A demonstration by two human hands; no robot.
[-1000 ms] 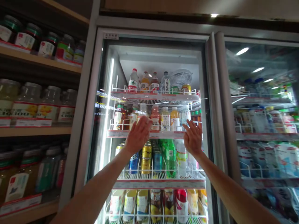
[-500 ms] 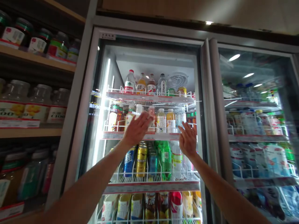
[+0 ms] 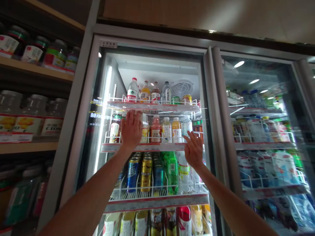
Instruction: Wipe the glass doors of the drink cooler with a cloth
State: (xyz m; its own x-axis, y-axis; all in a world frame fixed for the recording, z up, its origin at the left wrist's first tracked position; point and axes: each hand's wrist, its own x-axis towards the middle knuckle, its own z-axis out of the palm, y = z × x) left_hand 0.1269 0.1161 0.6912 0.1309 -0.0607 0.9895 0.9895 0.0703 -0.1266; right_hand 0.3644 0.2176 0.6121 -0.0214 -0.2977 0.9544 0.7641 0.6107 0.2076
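Observation:
My left hand (image 3: 132, 128) is raised flat in front of the second shelf of a lit drinks fridge, its back towards me and its fingers stretched out. It hides part of the bottle row there. My right hand (image 3: 194, 149) is up at the right side of that shelf, fingers bent and apart, with nothing seen in it. Both hands seem to be at the glass door (image 3: 94, 113), which carries reflections; I cannot tell whether they touch it. Behind the glass, between the hands, stand a pink-red bottle (image 3: 156, 131) and an orange juice bottle (image 3: 176, 131).
Higher up is a row with a red-capped water bottle (image 3: 133, 90). Below are a gold can (image 3: 146, 173) and a green soda bottle (image 3: 172, 168). Wooden shelves with bottles (image 3: 29, 111) stand on the left. A second glass-fronted fridge (image 3: 261, 131) adjoins on the right.
My left hand has swept left across the fridge front, uncovering the pink-red bottle. My right hand stays near the right side of the same shelf. The view has shifted slightly.

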